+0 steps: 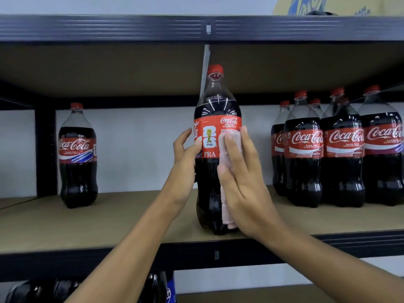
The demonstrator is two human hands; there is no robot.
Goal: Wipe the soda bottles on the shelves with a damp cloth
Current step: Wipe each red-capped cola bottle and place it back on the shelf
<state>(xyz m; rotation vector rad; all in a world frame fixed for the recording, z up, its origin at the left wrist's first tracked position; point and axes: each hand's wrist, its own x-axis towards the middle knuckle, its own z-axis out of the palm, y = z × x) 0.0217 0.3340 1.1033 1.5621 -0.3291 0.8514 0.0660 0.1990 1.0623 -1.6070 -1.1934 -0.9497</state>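
Left forearm (131, 239) and right forearm (332, 261) are showing bare to frame edge; left hand (185, 149), right hand (242, 182) going bare too.

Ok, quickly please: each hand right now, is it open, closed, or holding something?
Left hand: grips the middle bottle at its label.
Right hand: open, straight fingers pressing the pink cloth against that bottle.
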